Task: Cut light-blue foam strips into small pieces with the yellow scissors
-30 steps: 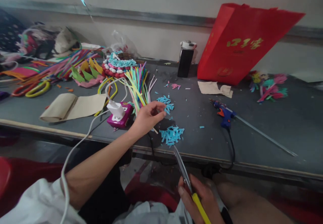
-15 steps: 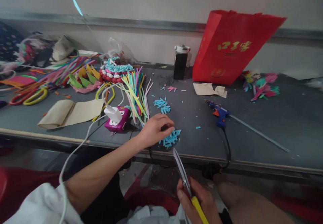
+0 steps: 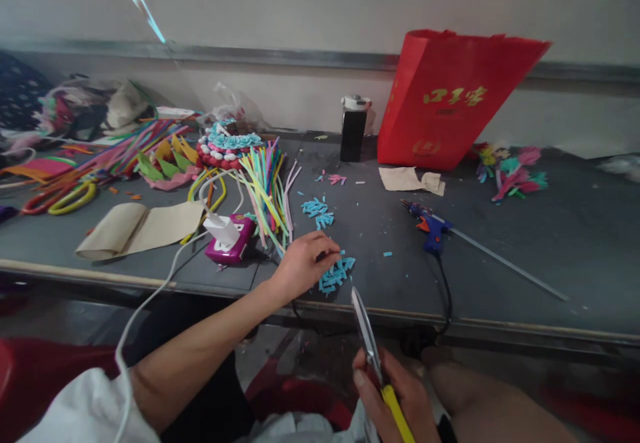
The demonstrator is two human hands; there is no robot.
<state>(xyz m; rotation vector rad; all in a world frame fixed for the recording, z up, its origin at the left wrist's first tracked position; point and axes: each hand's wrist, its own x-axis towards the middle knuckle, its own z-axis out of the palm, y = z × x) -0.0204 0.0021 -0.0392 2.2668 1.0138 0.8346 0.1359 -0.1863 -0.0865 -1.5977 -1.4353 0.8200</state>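
Note:
My left hand (image 3: 304,264) is closed in a pinch just over the near pile of short blue pipe-cleaner pieces (image 3: 336,275). A small blue piece shows at the tips of its thumb and forefinger. In front of the table edge, my right hand (image 3: 393,390) grips scissors (image 3: 367,333) with yellow handles, their blades pointing up toward the pile. Farther back lies a second heap of blue pieces (image 3: 319,212), with a few pink pieces (image 3: 336,178) beyond it. One loose blue piece (image 3: 388,254) rests to the right.
Left of the piles are a bundle of coloured pipe cleaners (image 3: 267,190), a purple power socket (image 3: 230,240) with a white cable, and a paper roll (image 3: 140,228). On the right lies a blue glue gun (image 3: 434,228) with its cord. A red bag (image 3: 450,103) and a bottle (image 3: 354,130) stand behind.
The camera view has shifted slightly. My left fingertips have drawn together and lifted a little off the near pile, a blue piece at their tips. The scissors stay in my right hand.

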